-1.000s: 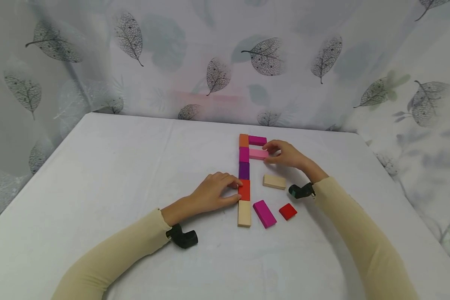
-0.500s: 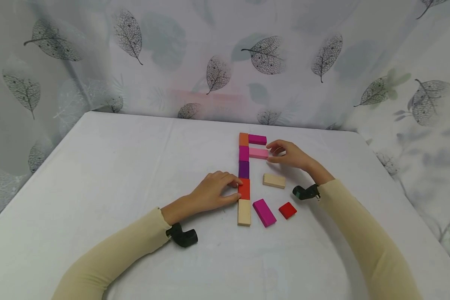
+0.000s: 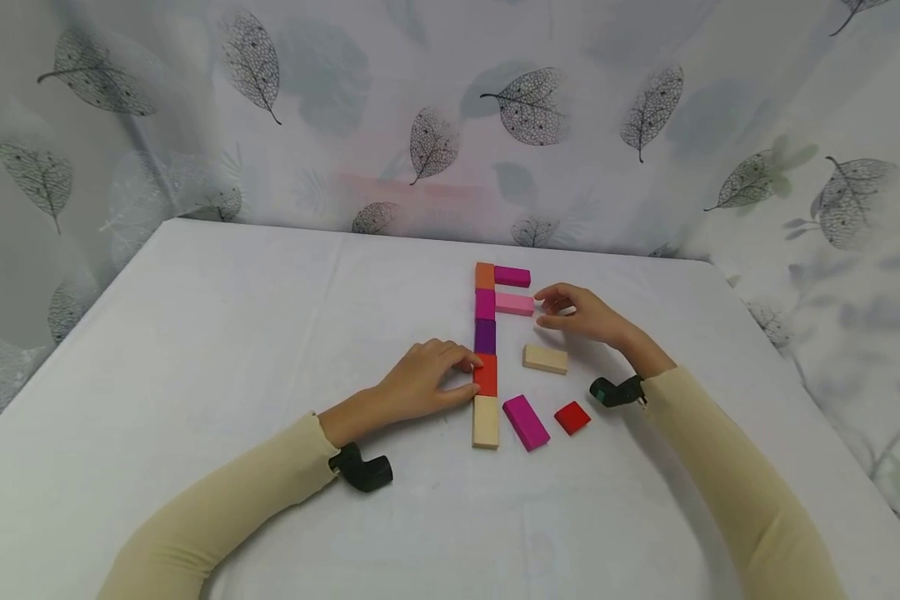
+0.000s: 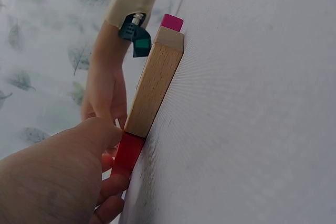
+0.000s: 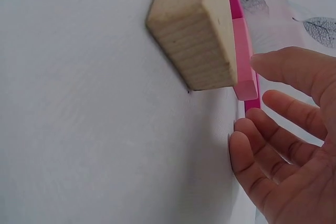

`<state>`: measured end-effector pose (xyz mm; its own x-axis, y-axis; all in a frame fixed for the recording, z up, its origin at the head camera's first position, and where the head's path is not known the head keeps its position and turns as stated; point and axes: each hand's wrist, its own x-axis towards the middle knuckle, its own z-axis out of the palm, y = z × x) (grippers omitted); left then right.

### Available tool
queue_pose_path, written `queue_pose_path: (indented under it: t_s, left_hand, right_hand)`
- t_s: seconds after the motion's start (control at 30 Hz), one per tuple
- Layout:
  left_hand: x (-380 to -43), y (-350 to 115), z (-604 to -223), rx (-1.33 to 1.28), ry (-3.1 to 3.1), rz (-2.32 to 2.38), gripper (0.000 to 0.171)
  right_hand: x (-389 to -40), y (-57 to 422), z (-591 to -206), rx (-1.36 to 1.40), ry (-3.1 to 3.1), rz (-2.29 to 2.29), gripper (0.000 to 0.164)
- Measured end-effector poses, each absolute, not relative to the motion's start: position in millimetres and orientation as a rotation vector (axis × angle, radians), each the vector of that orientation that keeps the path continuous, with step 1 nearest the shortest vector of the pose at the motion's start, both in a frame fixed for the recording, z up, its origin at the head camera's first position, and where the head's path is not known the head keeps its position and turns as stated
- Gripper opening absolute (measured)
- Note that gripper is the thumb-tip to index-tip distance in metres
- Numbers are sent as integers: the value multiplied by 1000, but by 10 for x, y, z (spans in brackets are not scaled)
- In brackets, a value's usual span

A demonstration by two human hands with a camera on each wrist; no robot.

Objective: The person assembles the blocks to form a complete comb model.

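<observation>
The left hand [image 3: 422, 382] has its thumb and index finger apart, their tips touching the left edge of a red-orange rectangular wooden block [image 3: 486, 375] in a straight column on the white-covered counter [image 3: 270, 333]. Nearer the person, a natural wood block [image 3: 485, 422] ends that column; beyond the red-orange one stand a purple block [image 3: 485, 337], a magenta block [image 3: 485, 304] and an orange block [image 3: 484, 276]. A second magenta block [image 3: 512, 277] extends right from the orange one, and a pink rectangular block [image 3: 514, 304] extends right from the column's magenta one. The right hand [image 3: 583, 316], its fingers parted and holding nothing, is just beside the pink block's right end. Loose to the column's right lie a plain pale wood block [image 3: 545, 359], a tilted magenta block [image 3: 526, 422] and a small red block [image 3: 572, 418].
</observation>
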<state>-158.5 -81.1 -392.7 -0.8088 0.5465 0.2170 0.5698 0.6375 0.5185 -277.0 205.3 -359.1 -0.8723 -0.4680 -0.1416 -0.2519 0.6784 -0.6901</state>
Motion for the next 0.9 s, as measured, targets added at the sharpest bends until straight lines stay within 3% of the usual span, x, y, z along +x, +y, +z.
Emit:
queue_pose_path:
  t_s: [0.9]
  left_hand:
    - [-1579,-805,-3914,-958,-2806,-900,34]
  right_hand:
    - [-2583,2168,-3639,-636,2557,-1028,42]
